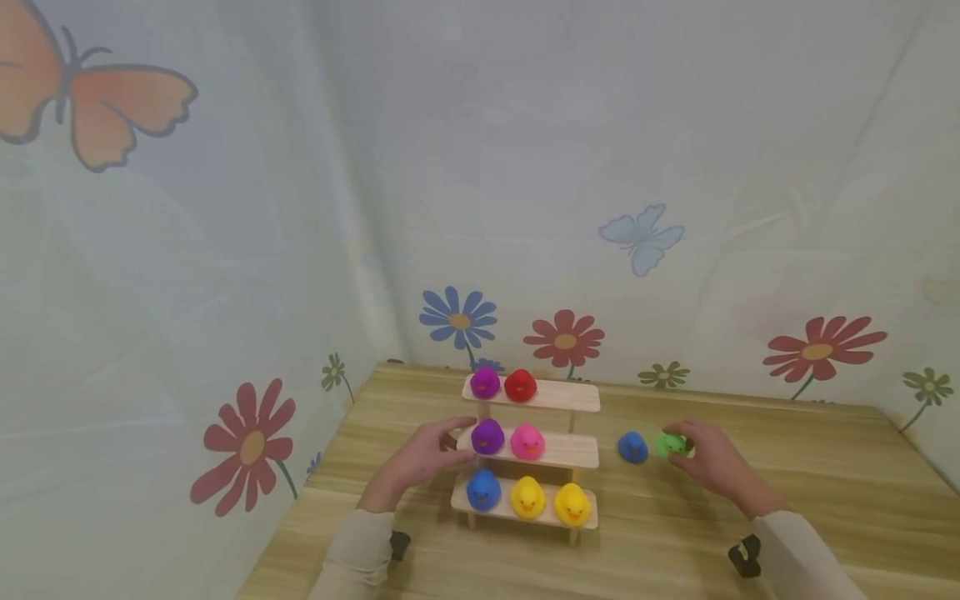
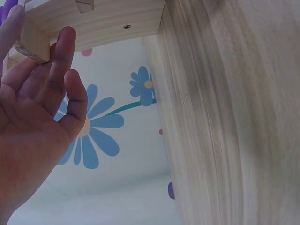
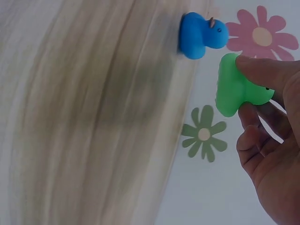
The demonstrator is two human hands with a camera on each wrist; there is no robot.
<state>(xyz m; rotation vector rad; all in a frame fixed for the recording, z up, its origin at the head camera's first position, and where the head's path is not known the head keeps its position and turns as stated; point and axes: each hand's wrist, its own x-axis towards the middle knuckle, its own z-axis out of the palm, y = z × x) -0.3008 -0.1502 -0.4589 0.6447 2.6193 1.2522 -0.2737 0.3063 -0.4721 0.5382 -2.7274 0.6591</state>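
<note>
A green rubber duck (image 3: 230, 86) is pinched between the thumb and fingers of my right hand (image 1: 708, 460), raised off the tabletop in the right wrist view. Just left of it, a blue rubber duck (image 1: 633, 447) sits on the table. My left hand (image 1: 426, 454) grips the left end of the middle tier of a wooden three-tier rack (image 1: 573, 450), fingers beneath the board in the left wrist view. On the top tier stand a purple duck (image 1: 485, 382) and a red duck (image 1: 521, 385). The middle tier bears another purple duck (image 1: 487, 436) and a pink duck (image 1: 528, 442).
Along the bottom tier are a blue duck (image 1: 483, 490) and two yellow ducks, one in the middle (image 1: 528, 497) and one at the right (image 1: 572, 504). A wood-grain table (image 1: 645, 542) lies under everything, with a flower-printed white curtain (image 1: 525, 167) behind and to the left.
</note>
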